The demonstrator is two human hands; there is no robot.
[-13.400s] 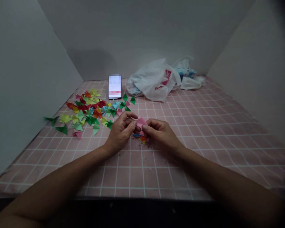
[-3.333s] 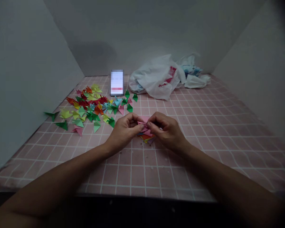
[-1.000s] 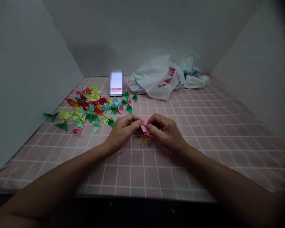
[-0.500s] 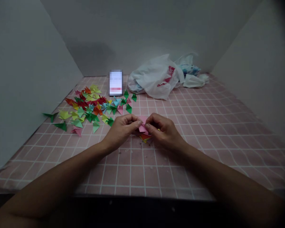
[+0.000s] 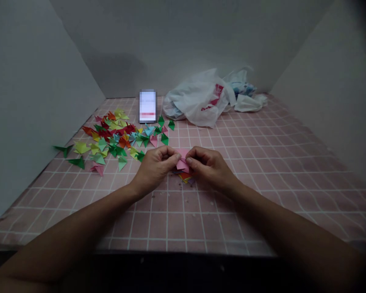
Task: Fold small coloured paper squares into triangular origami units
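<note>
A small pink paper piece point(image 5: 181, 162) is pinched between both hands just above the pink checked tablecloth point(image 5: 262, 162). My left hand point(image 5: 155, 167) grips its left side with thumb and fingers closed. My right hand point(image 5: 208, 167) grips its right side the same way. Under the hands lies a small stack of coloured paper squares point(image 5: 185, 176), mostly hidden. A spread of folded paper triangles point(image 5: 116, 138) in green, red, yellow, blue and pink lies to the left of my left hand.
A phone point(image 5: 147, 106) with a lit screen stands at the back. A crumpled white plastic bag point(image 5: 201, 101) lies at the back right. Grey walls point(image 5: 33, 101) close in the left, back and right sides.
Both hands stay closed on the pink paper and have shifted only slightly while working it; the view has drifted a little.
</note>
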